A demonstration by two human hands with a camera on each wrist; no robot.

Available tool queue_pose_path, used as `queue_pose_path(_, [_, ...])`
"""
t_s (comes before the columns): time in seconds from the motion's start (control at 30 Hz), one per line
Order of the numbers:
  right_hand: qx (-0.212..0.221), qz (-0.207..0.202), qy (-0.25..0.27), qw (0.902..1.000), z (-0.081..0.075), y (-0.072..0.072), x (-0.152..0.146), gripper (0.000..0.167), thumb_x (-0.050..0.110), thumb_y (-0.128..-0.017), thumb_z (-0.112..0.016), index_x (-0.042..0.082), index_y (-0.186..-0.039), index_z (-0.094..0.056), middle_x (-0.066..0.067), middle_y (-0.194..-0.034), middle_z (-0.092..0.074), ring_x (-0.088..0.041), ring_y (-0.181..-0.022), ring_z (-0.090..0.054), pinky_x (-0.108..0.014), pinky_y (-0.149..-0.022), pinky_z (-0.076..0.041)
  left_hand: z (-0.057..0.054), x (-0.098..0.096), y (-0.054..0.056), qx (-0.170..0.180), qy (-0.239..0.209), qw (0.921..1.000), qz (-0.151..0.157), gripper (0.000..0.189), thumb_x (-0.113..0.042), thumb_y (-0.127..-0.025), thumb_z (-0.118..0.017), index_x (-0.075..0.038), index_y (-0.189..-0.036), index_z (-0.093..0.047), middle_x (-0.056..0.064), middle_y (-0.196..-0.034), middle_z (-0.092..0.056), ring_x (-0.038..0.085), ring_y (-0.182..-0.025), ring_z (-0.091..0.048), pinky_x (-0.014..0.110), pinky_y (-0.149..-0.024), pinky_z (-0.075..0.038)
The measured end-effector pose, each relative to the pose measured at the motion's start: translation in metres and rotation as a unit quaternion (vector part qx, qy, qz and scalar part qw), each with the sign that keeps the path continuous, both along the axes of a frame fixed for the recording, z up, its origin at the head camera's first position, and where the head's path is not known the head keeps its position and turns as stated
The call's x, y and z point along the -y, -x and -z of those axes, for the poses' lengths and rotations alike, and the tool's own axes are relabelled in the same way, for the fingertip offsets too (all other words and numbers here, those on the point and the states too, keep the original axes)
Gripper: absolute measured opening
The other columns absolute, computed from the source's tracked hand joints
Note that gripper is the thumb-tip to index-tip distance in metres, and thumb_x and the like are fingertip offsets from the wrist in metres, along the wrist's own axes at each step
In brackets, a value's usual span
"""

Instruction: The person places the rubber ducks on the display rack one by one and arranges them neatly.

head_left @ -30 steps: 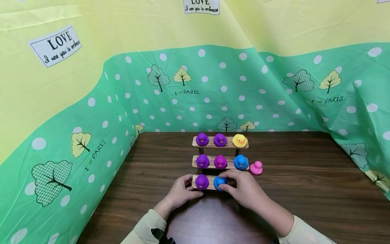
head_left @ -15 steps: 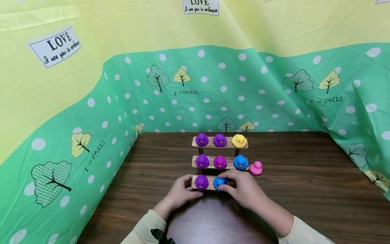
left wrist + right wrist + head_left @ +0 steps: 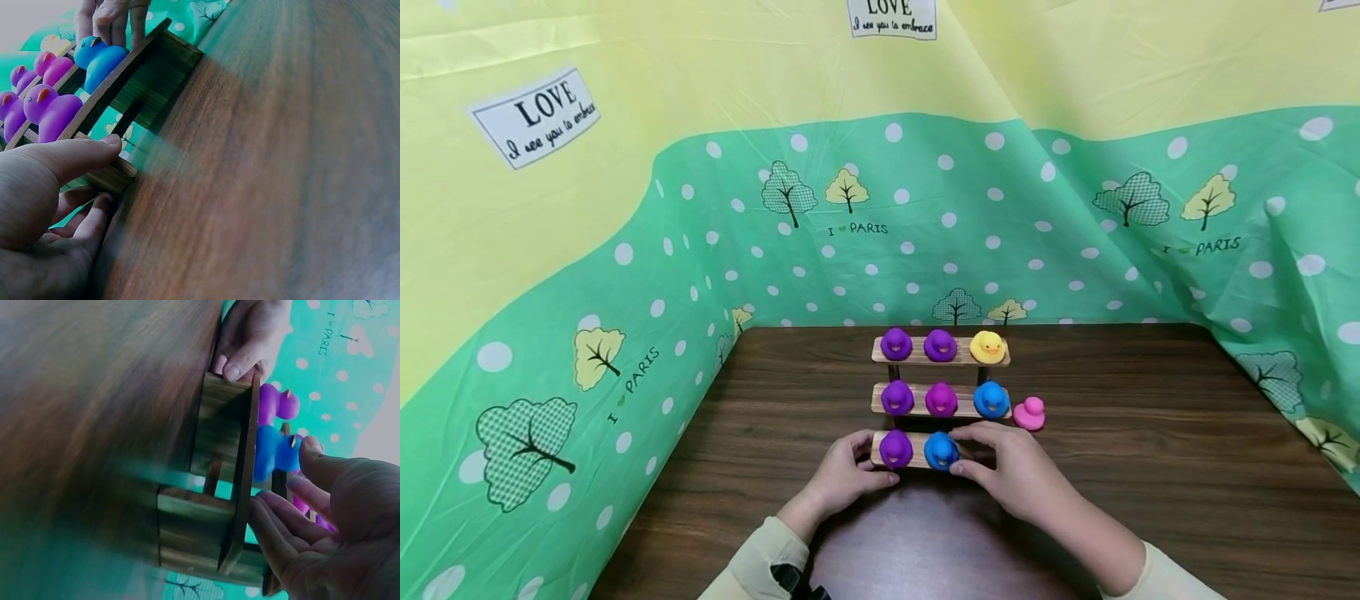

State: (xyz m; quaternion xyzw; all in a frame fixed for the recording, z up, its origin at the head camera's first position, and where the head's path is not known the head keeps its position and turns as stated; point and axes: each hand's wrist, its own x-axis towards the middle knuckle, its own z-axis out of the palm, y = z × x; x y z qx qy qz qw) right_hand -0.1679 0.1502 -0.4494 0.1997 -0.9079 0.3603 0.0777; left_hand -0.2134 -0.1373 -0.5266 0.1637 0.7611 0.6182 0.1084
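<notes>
A three-tier wooden display stand [image 3: 918,450] holds small rubber ducks. My left hand [image 3: 841,479] grips the left end of its lowest step, thumb at the front and fingers round the side support. On that step sit a purple duck [image 3: 896,449] and, to its right, a blue duck [image 3: 941,451]. Beside the blue duck my right hand [image 3: 1022,468] is spread, thumb and forefinger apart; in the right wrist view its thumb [image 3: 312,450] shows close by the duck's head. That hand covers the right end of the lowest step in the head view.
The middle step carries a purple, a magenta and a blue duck [image 3: 992,400]. Two purple ducks and a yellow duck [image 3: 988,347] stand on the top step. A pink duck [image 3: 1029,413] sits on the dark wooden table [image 3: 1150,433] right of the stand. Printed cloth [image 3: 880,208] hangs behind.
My right hand has let go of the blue duck on the lowest step and drawn slightly to the right. The left hand keeps its grip on the stand.
</notes>
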Motion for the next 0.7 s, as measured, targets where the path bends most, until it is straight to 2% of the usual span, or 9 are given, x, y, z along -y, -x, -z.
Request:
queue_pose_path(0.3, [-0.011,-0.002,0.008,0.9999,0.001,-0.006,-0.027,0.034,0.016,-0.084,-0.09,0.016,-0.116,-0.079,0.008,-0.109,-0.076,-0.015,-0.099,-0.072,-0.038,-0.083,-0.064,-0.001,-0.001,-0.001,0.004,-0.004,1.0,-0.001,0.052,0.0,-0.079,-0.09,0.0,-0.125,-0.066,0.008,-0.113,-0.072,0.016,-0.102,-0.069,0.022,-0.087,-0.06])
queue_pose_path(0.53, [-0.004,0.025,0.0,0.9997,0.0,-0.008,-0.047,0.028,0.017,-0.086,-0.089,0.018,-0.113,-0.079,0.008,-0.107,-0.076,-0.019,-0.098,-0.073,-0.043,-0.082,-0.064,0.0,0.0,-0.001,0.009,-0.015,0.9998,0.003,0.053,0.001,-0.079,-0.089,0.001,-0.126,-0.065,0.009,-0.114,-0.071,0.017,-0.103,-0.069,0.024,-0.088,-0.061])
queue_pose_path(0.7, [-0.006,0.041,0.007,0.9991,0.002,-0.002,-0.064,0.023,0.014,-0.087,-0.088,0.018,-0.108,-0.079,0.006,-0.105,-0.076,-0.017,-0.093,-0.073,-0.042,-0.08,-0.065,0.001,0.0,0.0,0.015,-0.018,0.9997,0.005,0.054,0.002,-0.079,-0.089,0.002,-0.127,-0.064,0.01,-0.115,-0.071,0.019,-0.105,-0.069,0.026,-0.09,-0.061])
